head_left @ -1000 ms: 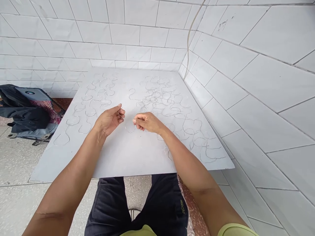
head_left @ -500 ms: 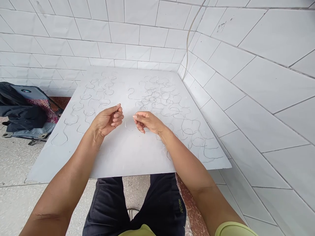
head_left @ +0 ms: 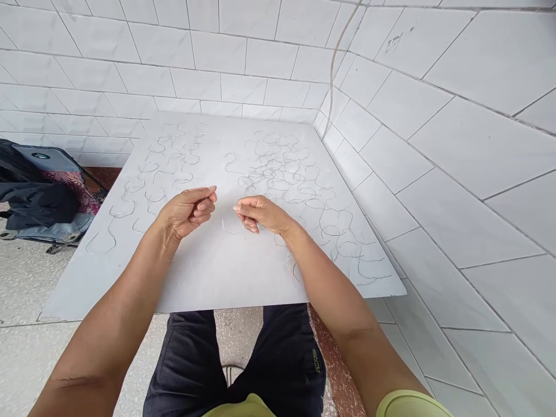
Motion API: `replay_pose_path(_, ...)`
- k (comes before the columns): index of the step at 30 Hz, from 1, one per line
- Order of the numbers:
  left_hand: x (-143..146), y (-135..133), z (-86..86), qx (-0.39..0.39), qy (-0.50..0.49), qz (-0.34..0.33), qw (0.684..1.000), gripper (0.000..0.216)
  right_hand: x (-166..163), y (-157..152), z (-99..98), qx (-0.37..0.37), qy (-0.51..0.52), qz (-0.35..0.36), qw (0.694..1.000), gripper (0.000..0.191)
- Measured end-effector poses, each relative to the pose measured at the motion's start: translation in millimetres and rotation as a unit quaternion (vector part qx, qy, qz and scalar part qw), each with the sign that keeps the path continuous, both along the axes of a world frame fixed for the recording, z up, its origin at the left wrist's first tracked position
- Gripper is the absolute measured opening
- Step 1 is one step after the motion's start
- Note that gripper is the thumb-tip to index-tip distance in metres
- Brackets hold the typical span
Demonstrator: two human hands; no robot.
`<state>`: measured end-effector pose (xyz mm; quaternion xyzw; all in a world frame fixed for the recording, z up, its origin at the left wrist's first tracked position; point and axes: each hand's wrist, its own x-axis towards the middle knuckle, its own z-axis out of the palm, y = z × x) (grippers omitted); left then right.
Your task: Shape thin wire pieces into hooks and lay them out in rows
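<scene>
My left hand point(head_left: 191, 211) is closed in a pinch above the middle of the white board, thumb and forefinger pressed together. What it holds, if anything, is too thin to make out. Just right of it, my right hand point(head_left: 258, 214) is also pinched, the other fingers curled under. A thin curved wire point(head_left: 224, 226) bends below its fingertips and appears to hang from this hand. The hands are a small gap apart. Many thin bent wires lie about: a looser group point(head_left: 150, 197) on the left and a denser, overlapping heap point(head_left: 273, 168) on the right.
The white board point(head_left: 217, 278) reaches over my knees. Tiled walls point(head_left: 260, 58) stand behind it and close along its right side. A cable point(head_left: 332, 75) runs down the corner. On the left, a folding chair point(head_left: 56, 174) holds dark cloth.
Both hands stay pinched and nearly in place. The left wrist has turned slightly, and the curved wire by the right hand has shifted a little down. The view has tilted slightly.
</scene>
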<state>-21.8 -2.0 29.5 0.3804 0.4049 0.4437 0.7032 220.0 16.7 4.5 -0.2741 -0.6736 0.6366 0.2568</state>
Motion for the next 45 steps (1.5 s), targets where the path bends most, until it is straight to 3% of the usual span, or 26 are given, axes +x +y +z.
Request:
replay_pose_path(7, 7.1, -1.2, -0.6, 0.048, 0.059, 0.079, 0.994, 0.046, -2.1, -1.6, 2.6, 0.016, 0.044, -0.036, 0.998, 0.044)
replay_pose_path(14, 19.1, -8.5, -7.1, 0.134, 0.070, 0.014, 0.988, 0.041, -6.6, 1.9, -4.4, -0.009, 0.086, -0.051, 0.995, 0.042)
replay_pose_path(21, 21.3, -7.1, -12.5, 0.182, 0.059, 0.033, 0.981, 0.040, -8.9, 1.4, -3.6, -0.116, 0.128, -0.002, 0.985, 0.040)
replay_pose_path(26, 21.2, -7.6, -10.8, 0.189, 0.074, 0.032, 0.979, 0.041, -9.7, 2.2, -5.5, -0.144, 0.129, 0.019, 0.981, 0.039)
replay_pose_path(37, 17.4, -8.7, -5.5, 0.144, 0.154, 0.034, 0.977, 0.054, -6.5, 5.0, -3.7, -0.100, 0.138, -0.064, 0.983, 0.043)
replay_pose_path(45, 17.8, -9.9, -8.6, 0.172, 0.180, -0.009, 0.969, 0.032, -3.9, 7.3, -2.9, -0.078, 0.145, -0.094, 0.982, 0.045)
